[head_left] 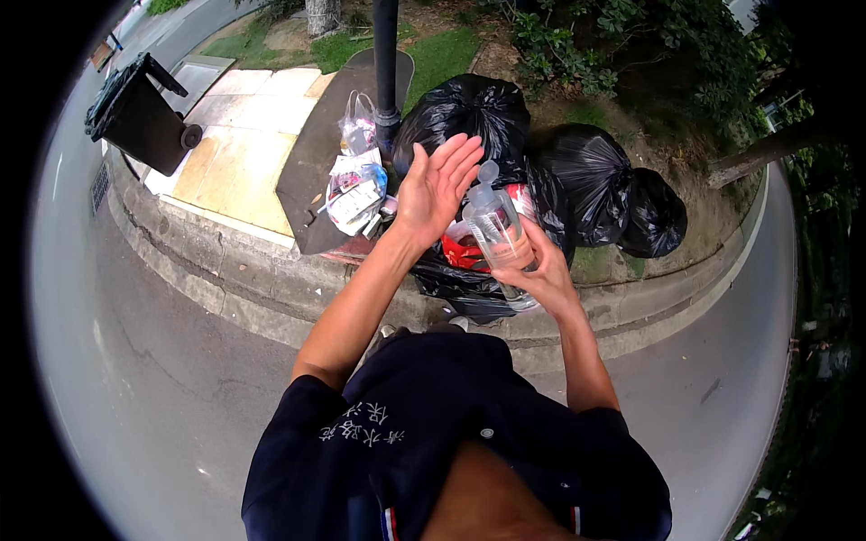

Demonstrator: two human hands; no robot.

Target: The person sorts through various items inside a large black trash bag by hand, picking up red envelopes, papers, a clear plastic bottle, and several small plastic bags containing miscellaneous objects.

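Note:
A clear plastic bottle [497, 233] with its flip cap raised is gripped in my right hand [541, 270]. Some clear liquid seems to show in it, and its label bears writing. My left hand [436, 189] is held palm up just left of the bottle's cap, fingers straight and thumb apart, holding nothing. Beneath both hands, an open black garbage bag [467, 291] shows red plastic packaging [463, 250]. Behind my left hand stands a full, gathered black garbage bag [467, 115].
More filled black bags [588, 176] lie to the right, near shrubs. A dark metal pole [385, 61] rises beside loose litter and plastic bags [355, 193]. A black wheeled bin [145, 111] stands far left. The stone curb [250, 277] crosses before my feet.

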